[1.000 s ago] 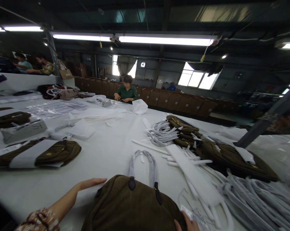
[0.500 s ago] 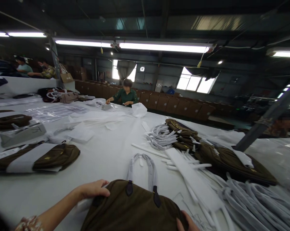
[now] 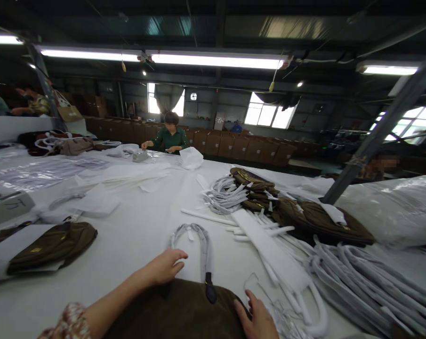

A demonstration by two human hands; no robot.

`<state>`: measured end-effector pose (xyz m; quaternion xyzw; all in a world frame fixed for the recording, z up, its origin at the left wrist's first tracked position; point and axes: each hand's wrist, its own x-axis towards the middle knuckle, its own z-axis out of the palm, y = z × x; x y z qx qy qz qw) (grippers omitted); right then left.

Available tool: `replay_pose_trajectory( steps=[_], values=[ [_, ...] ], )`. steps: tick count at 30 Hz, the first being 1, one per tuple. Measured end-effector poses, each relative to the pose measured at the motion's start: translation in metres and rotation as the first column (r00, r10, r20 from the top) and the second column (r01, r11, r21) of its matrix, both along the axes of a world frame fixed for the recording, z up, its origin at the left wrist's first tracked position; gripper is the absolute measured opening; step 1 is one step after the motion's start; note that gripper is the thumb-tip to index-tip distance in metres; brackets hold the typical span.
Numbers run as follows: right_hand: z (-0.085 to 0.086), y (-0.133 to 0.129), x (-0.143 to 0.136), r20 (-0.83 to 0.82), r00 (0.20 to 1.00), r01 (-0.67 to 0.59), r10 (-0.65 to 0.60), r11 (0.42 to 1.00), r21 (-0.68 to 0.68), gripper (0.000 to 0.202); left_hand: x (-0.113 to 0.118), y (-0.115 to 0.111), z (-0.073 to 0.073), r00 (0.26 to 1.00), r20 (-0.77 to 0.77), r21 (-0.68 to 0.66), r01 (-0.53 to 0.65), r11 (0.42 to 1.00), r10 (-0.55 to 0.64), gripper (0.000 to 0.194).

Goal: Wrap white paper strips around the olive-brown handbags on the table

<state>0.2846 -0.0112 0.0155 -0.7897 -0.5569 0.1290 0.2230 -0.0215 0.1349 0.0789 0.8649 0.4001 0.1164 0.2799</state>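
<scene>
A dark olive-brown handbag lies on the white table in front of me, its lower part cut off by the frame. Its looped handle, wrapped in pale grey covering, stretches away from me and ends in a dark leather tab. My left hand is over the bag's top edge, hiding the handle's left end; its thumb and fingers are apart. At the bag's right edge, my right hand has its fingers spread, touching or just beside the fabric.
Right of the bag are white padding strips, bundled grey wrapped handles and stacked olive bags. Another banded bag lies left, near a grey box. A co-worker sits across the table. A metal post rises at right.
My left hand has moved from the bag's upper left corner rightward to the handle base. My right hand has risen into fuller view with fingers spreading. The view has turned right.
</scene>
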Motion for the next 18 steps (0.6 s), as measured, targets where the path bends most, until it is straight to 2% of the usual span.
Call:
replay_pose_trajectory(
  steps=[2, 4, 6, 8, 10, 13, 18],
  values=[
    [0.014, 0.019, -0.007, 0.063, 0.998, -0.014, 0.014, 1.000, 0.004, 0.050, 0.031, 0.007, -0.019, 0.997, -0.072, -0.010, 0.009, 1.000, -0.010, 0.047],
    [0.025, 0.045, -0.020, 0.096, 0.994, -0.049, 0.054, 0.997, -0.055, 0.047, 0.049, 0.010, -0.042, 0.987, -0.159, -0.012, -0.025, 1.000, 0.022, 0.059],
    [0.028, 0.071, -0.037, 0.094, 0.991, -0.083, 0.097, 0.987, -0.138, 0.043, 0.056, 0.008, -0.062, 0.969, -0.237, -0.007, -0.073, 0.997, 0.069, 0.073],
    [0.025, 0.093, -0.057, 0.082, 0.990, -0.099, 0.117, 0.976, -0.195, 0.040, 0.056, 0.005, -0.074, 0.949, -0.295, 0.002, -0.115, 0.993, 0.110, 0.080],
    [0.019, 0.109, -0.074, 0.082, 0.991, -0.087, 0.107, 0.973, -0.215, 0.040, 0.055, 0.003, -0.080, 0.928, -0.338, 0.014, -0.159, 0.987, 0.154, 0.082],
    [0.006, 0.117, -0.088, 0.084, 0.992, -0.071, 0.092, 0.971, -0.229, 0.039, 0.056, 0.002, -0.083, 0.896, -0.390, 0.028, -0.219, 0.975, 0.213, 0.084],
    [-0.009, 0.111, -0.083, 0.045, 0.993, -0.102, 0.113, 0.974, -0.202, 0.028, 0.070, -0.003, -0.088, 0.884, -0.417, 0.036, -0.214, 0.976, 0.210, 0.079]
  ],
)
